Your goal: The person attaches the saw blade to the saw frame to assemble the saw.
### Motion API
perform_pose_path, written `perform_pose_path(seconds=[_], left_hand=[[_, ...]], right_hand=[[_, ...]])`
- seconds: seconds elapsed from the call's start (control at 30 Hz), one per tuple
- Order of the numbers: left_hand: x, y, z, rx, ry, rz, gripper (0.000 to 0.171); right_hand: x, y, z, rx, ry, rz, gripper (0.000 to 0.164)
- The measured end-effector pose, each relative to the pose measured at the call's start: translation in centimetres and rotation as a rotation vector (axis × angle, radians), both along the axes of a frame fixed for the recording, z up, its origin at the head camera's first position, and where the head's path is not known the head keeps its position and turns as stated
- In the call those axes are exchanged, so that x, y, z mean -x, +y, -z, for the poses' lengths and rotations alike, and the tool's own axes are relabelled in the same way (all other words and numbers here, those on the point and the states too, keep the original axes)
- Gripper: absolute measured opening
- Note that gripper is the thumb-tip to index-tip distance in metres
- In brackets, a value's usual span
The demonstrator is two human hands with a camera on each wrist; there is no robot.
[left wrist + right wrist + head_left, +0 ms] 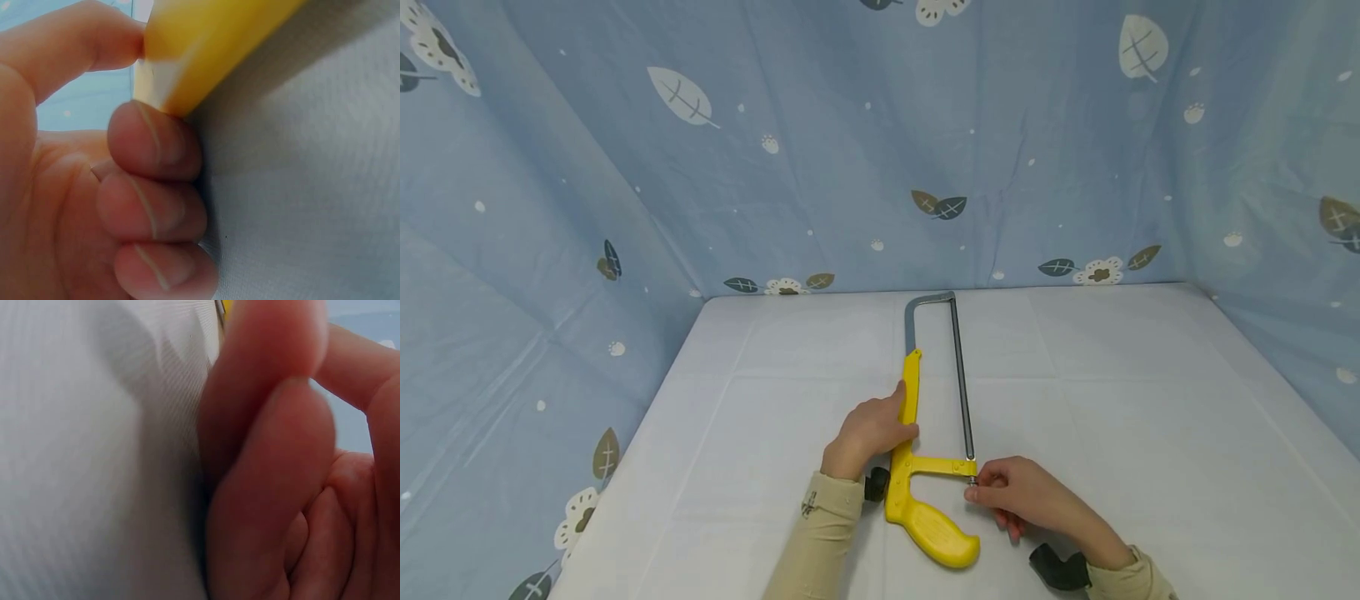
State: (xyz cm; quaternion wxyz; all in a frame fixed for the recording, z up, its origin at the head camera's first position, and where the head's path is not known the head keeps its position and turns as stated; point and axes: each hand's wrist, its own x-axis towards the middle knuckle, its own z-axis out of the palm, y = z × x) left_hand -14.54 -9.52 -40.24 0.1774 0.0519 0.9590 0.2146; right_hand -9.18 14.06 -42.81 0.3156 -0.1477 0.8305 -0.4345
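Observation:
A hacksaw (pixel 898 479) with a yellow handle and a grey metal bow lies flat on the white tabletop. Its dark blade (pixel 961 379) runs along the right side, away from the person. My left hand (pixel 874 427) grips the yellow frame above the handle; in the left wrist view, the thumb and a finger meet the yellow edge (pixel 212 47) while other fingers curl against the cloth. At the blade's near end, my right hand (pixel 1030 496) pinches the small tension screw (pixel 973 481) below the yellow crossbar. The right fingertips (pixel 275 444) hide the screw in the right wrist view.
White cloth (pixel 1112 400) covers the table. Blue curtains (pixel 850 150) with leaf and flower prints hang behind it and along both sides. Black wrist mounts (pixel 1060 568) sit near both beige sleeves.

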Motion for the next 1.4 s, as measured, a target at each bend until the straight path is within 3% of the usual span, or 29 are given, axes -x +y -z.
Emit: perform_pose_path(seconds=[0.53,0.93,1.4], left_hand=[[0.02,0.03,0.02,0.0,0.002,0.002,0.075],[0.15,-0.02,0.24,0.004,0.008,0.009,0.075],[-0.13,0.05,-0.02,-0.008,0.004,-0.003,0.075]], right_hand=[[0.29,0.58,-0.06,0.092,-0.064,-0.025,0.03],[0.25,0.57,-0.06,0.084,-0.057,0.044,0.038],[0.04,0.38,-0.2,0.064,-0.059,0.031,0.034]])
